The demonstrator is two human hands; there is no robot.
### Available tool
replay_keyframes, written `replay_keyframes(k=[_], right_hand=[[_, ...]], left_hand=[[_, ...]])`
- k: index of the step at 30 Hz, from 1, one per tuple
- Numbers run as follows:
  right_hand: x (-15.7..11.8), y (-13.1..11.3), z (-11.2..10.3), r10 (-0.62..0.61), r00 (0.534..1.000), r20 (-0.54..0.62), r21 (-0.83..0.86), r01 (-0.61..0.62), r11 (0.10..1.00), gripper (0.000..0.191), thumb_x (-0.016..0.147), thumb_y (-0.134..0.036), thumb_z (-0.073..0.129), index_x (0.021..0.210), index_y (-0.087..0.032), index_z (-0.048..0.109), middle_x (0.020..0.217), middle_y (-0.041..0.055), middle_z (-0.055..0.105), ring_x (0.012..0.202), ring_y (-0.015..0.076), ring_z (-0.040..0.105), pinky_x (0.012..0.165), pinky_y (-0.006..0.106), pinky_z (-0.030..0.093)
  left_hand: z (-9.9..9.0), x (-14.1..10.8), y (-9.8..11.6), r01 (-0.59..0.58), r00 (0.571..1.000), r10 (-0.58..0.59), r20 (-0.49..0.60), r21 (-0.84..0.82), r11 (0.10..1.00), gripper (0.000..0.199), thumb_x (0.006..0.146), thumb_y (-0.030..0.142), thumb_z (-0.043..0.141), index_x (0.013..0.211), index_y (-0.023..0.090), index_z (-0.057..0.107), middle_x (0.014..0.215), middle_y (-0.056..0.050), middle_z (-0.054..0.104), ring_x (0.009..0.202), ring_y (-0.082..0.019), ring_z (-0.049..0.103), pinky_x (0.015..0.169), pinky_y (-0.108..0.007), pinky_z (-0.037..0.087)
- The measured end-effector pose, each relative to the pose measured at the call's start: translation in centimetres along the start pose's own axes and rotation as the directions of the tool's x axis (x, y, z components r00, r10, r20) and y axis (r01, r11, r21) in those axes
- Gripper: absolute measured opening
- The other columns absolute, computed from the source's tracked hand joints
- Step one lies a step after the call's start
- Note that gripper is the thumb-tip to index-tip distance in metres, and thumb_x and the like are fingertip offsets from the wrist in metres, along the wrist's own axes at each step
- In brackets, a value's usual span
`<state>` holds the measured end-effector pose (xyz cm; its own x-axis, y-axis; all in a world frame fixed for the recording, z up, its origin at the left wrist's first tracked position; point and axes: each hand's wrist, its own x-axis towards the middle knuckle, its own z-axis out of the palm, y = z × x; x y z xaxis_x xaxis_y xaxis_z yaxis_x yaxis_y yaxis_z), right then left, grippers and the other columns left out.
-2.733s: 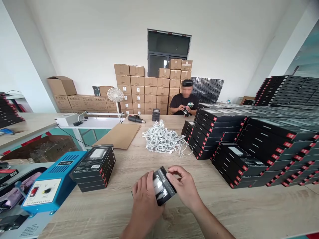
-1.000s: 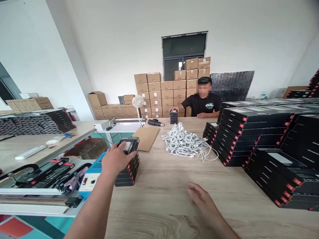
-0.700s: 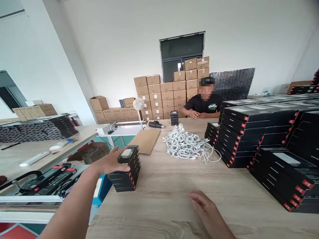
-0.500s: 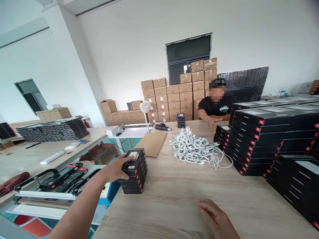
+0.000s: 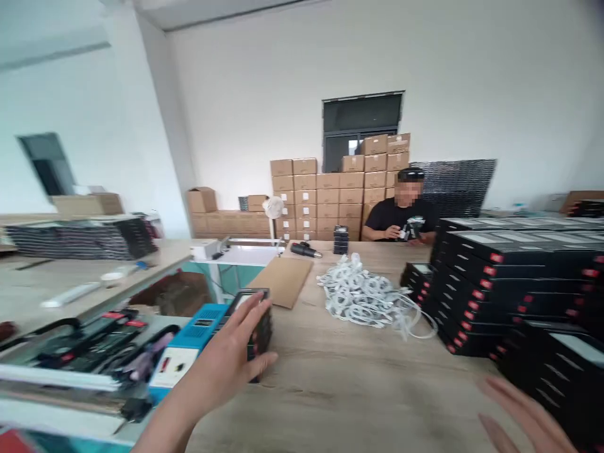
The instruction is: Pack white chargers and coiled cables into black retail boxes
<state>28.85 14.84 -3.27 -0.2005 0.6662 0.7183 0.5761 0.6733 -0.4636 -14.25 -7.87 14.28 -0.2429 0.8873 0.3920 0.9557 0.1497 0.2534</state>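
My left hand [image 5: 226,355] is open, its fingers spread and thumb apart, in front of a small stack of black boxes [image 5: 263,330] at the table's left edge. It hides much of that stack; whether it touches the boxes I cannot tell. At the lower right, my right hand [image 5: 523,412] is blurred by motion, but its fingers are apart and it holds nothing. Close beside it is a stack of black boxes with pale tops [image 5: 542,371]. A pile of white cables [image 5: 361,296] lies on the wooden table [image 5: 340,384] farther in.
Behind the cables are a heat gun [image 5: 304,250], a brown cardboard sheet [image 5: 283,280] and a few small black boxes [image 5: 340,240]. Tall black box stacks [image 5: 486,283] line the right. A co-worker [image 5: 401,217] sits opposite, holding something. Left stands a blue-ended sealing machine [image 5: 184,352].
My left hand has come off the top of the small box stack and opened nearer me. My right hand has moved right, fingers spreading. The view has shifted, and the co-worker now holds something.
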Motion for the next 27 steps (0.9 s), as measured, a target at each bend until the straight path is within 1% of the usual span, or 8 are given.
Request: replay_keyframes(k=[5,10,14,16,19,22,24,27], right_hand=[[5.4,1.1,-9.4,-0.011,0.98,-0.197,-0.663,-0.125,0.738,0.055,0.09,-0.044,0.047,0.134,-0.011,0.054,0.136,0.0244,0.055,0.125,0.0419,0.051,0.099,0.057,0.042],[4.8,4.8,-11.1,0.039,0.998,-0.056,-0.837,-0.068,0.543,0.048,0.086,-0.037,0.053,0.126,-0.011,0.061,0.12,0.0208,0.067,0.11,0.0388,0.059,0.096,0.056,0.039],[3.2,4.8,-11.1,-0.274,0.962,-0.001,-0.765,0.175,0.62,0.033,0.087,-0.038,0.06,0.113,-0.019,0.07,0.101,0.0127,0.072,0.093,0.0329,0.063,0.094,0.053,0.041],[2.4,2.2,-9.8,-0.438,0.898,0.034,-0.649,0.353,0.673,0.033,0.085,-0.036,0.066,0.115,-0.022,0.069,0.094,0.0098,0.071,0.091,0.0294,0.063,0.093,0.048,0.045],[0.4,-3.7,-5.1,-0.614,0.785,0.087,-0.406,0.591,0.697,0.04,0.085,-0.029,0.066,0.125,-0.026,0.063,0.09,0.0054,0.071,0.087,0.0249,0.064,0.096,0.045,0.046],[-1.9,-9.2,0.8,-0.665,0.735,0.132,-0.09,0.677,0.73,0.046,0.084,-0.029,0.068,0.13,-0.029,0.061,0.096,0.0042,0.073,0.092,0.0244,0.065,0.101,0.044,0.046],[-2.9,-11.2,3.8,-0.539,0.822,0.183,0.088,0.532,0.842,0.056,0.076,-0.042,0.077,0.129,-0.032,0.062,0.123,0.0084,0.067,0.115,0.0326,0.059,0.106,0.051,0.042],[-2.8,-12.2,6.5,-0.064,0.96,0.273,0.318,-0.027,0.948,0.078,0.074,-0.054,0.076,0.143,-0.028,0.049,0.149,0.0134,0.046,0.137,0.0388,0.042,0.106,0.053,0.043]], left_hand=[[8.9,2.0,4.7,-0.167,0.949,0.257,0.185,-0.395,0.903,0.056,0.078,0.033,0.069,0.133,0.04,0.06,0.142,0.0,0.06,0.128,-0.027,0.058,0.111,-0.043,0.044],[17.0,4.6,9.6,-0.004,0.914,0.299,0.274,-0.732,0.681,0.041,0.076,0.027,0.066,0.116,0.026,0.071,0.118,-0.006,0.073,0.105,-0.024,0.069,0.095,-0.038,0.054],[20.5,4.1,10.9,0.287,0.873,0.248,0.42,-0.854,0.434,0.044,0.078,0.051,0.067,0.107,0.017,0.071,0.104,-0.011,0.073,0.096,-0.026,0.069,0.084,-0.036,0.054],[21.4,3.3,11.4,0.504,0.816,0.209,0.539,-0.84,0.202,0.058,0.077,0.062,0.066,0.112,0.016,0.066,0.106,-0.013,0.072,0.096,-0.027,0.07,0.078,-0.036,0.055],[21.5,2.5,12.4,0.759,0.649,0.293,0.702,-0.623,-0.19,0.074,0.076,0.072,0.06,0.129,0.02,0.053,0.111,-0.014,0.071,0.095,-0.03,0.071,0.071,-0.039,0.056],[20.7,2.5,12.8,0.741,0.655,0.27,0.706,-0.53,-0.412,0.062,0.08,0.061,0.062,0.124,0.016,0.057,0.105,-0.014,0.074,0.091,-0.028,0.072,0.077,-0.038,0.057],[20.0,2.7,12.1,0.667,0.694,0.106,0.712,-0.58,-0.467,0.045,0.081,0.046,0.066,0.113,0.014,0.063,0.095,-0.011,0.076,0.086,-0.025,0.073,0.081,-0.036,0.056],[19.1,3.1,10.4,0.624,0.711,-0.021,0.703,-0.645,-0.441,0.036,0.08,0.039,0.067,0.107,0.015,0.066,0.085,-0.009,0.077,0.079,-0.025,0.073,0.079,-0.036,0.057]])
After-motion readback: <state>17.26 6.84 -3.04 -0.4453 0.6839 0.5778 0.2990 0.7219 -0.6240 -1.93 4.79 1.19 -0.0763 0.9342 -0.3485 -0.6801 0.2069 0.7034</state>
